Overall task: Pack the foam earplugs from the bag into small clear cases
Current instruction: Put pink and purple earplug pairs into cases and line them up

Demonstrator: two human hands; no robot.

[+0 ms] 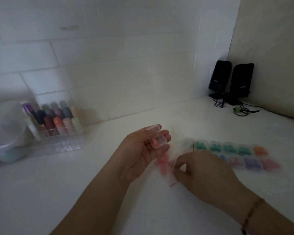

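While cradled in left hand (143,150), clear case (158,141), lid open.

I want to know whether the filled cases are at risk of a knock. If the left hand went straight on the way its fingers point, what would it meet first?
The left hand points right, so probably the clear bag the right hand pinches, before the filled cases. Depth is unclear.

two hands are seen: left hand (143,150) and right hand (202,173). one open clear case (157,141) is counted in the left hand. about nine filled cases (234,155) are laid in two rows on the tabletop (109,184); blur prevents an exact count. two black speakers (231,80) are counted. one clear organizer (58,126) is counted.
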